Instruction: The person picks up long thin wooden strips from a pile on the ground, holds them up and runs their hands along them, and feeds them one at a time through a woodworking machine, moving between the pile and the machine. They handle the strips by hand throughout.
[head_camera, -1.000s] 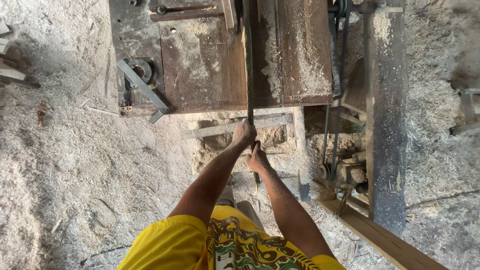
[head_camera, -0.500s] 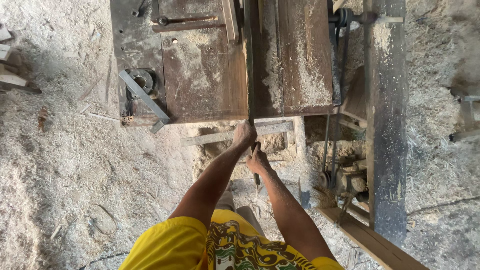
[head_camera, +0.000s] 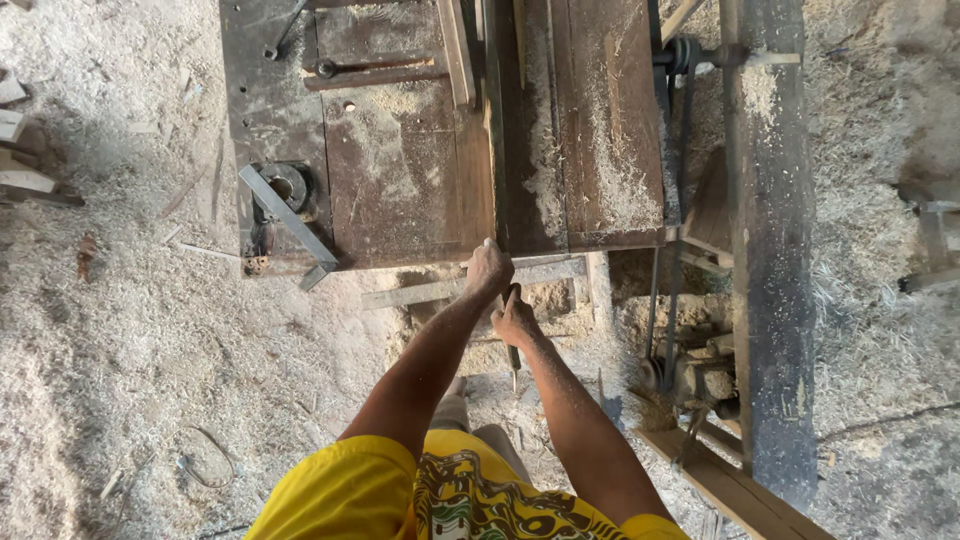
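A long thin wooden strip (head_camera: 494, 130) stands on edge along a dusty saw table (head_camera: 400, 190) and runs away from me. My left hand (head_camera: 488, 268) is closed around the strip's near end at the table's front edge. Just behind it, my right hand (head_camera: 516, 320) grips the same strip, whose tail end pokes out below the hand. Both forearms reach forward from my yellow shirt (head_camera: 440, 495).
Sawdust covers the floor on all sides. A dark upright beam (head_camera: 765, 250) and a drive belt (head_camera: 680, 180) with a motor (head_camera: 690, 375) stand right of the table. A metal bracket (head_camera: 290, 220) hangs at the table's left front corner. Wood scraps (head_camera: 20, 150) lie far left.
Both hands have pushed the strip a little farther onto the table, and the view has shifted slightly; the grip is unchanged.
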